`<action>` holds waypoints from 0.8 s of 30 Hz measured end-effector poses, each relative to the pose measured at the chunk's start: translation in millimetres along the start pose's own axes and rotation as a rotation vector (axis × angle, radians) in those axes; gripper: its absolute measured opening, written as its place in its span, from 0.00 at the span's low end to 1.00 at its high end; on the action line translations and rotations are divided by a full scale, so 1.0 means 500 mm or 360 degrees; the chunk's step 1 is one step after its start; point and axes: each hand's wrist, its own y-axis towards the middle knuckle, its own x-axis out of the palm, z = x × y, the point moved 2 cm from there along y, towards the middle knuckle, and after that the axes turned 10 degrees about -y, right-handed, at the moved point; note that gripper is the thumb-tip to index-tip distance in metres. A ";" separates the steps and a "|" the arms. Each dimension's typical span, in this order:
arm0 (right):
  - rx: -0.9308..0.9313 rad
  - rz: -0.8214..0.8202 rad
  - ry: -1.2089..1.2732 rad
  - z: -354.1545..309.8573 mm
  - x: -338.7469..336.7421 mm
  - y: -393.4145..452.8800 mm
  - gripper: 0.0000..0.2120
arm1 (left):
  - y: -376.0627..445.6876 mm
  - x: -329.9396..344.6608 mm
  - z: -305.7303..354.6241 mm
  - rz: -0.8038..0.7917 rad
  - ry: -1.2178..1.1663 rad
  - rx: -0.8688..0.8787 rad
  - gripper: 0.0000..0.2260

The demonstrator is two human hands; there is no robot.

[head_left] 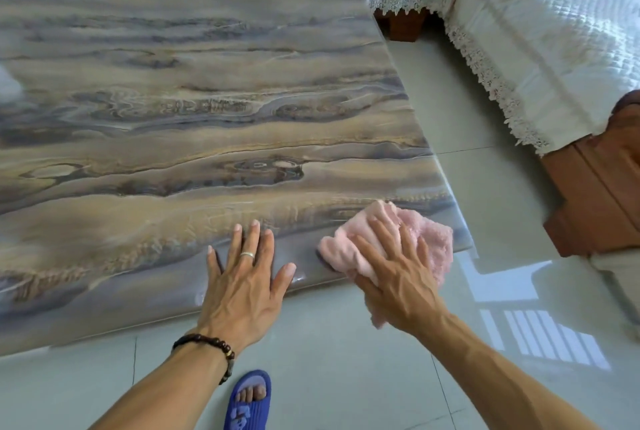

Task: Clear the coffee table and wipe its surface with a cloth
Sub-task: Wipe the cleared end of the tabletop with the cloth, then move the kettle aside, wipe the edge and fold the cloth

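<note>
The coffee table point(194, 110) has a glossy top with brown and grey marbled streaks, and nothing stands on it. A fluffy pink cloth point(431, 233) lies on the table's near right corner, partly hanging over the front edge. My right hand point(398, 277) presses flat on the cloth with fingers spread. My left hand point(242, 277), with a ring and a dark bead bracelet at the wrist, rests flat on the table's front edge, just left of the cloth.
A sofa point(540, 34) under white quilted, lace-trimmed covers wraps around the back and right, with red-brown wooden legs point(599, 194). Pale glossy floor tiles point(467, 110) lie between table and sofa. My foot in a blue slipper point(247, 402) stands below the table's front edge.
</note>
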 end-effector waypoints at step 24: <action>0.0250 -0.0237 -0.0087 0.056 -0.048 0.042 0.33 | 0.009 0.019 0.038 0.0047 -0.0034 0.0036 0.41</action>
